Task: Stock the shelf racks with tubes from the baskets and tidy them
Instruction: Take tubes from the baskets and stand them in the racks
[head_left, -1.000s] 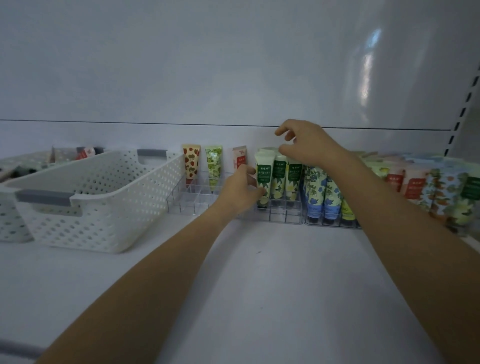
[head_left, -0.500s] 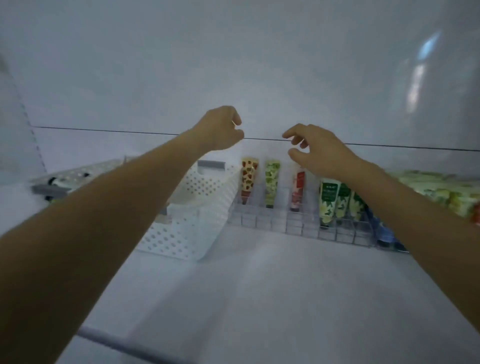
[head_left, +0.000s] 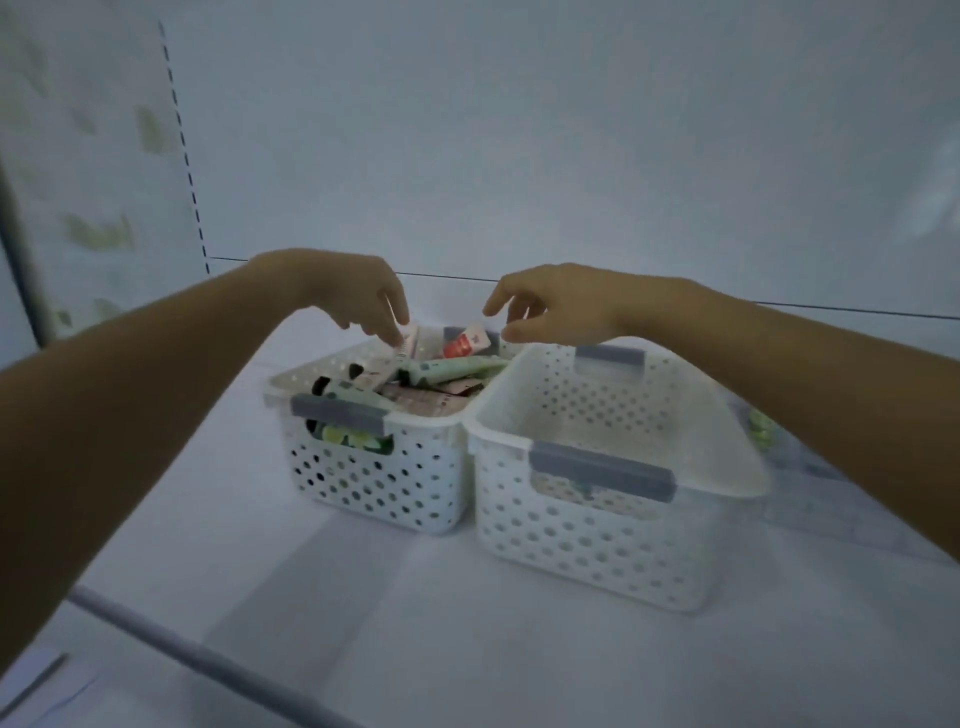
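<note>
1. White left basket (head_left: 374, 483) holds the tubes (head_left: 447, 370); we are at the picking step
2. Our left hand (head_left: 353, 291) dips its fingers onto a tube; we cannot tell if it grips
3. Our right hand (head_left: 556, 306) hangs half open, empty
4. Next we must pinch one tube

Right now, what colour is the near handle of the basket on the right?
Grey. The handle shows best in the head view.

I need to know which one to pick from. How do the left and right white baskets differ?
The left basket is heaped with tubes; the right basket looks nearly empty. The left basket appears narrower, the right basket wider. The left basket sits farther back, the right basket nearer the camera. Both are white and perforated, with grey handles.
</note>
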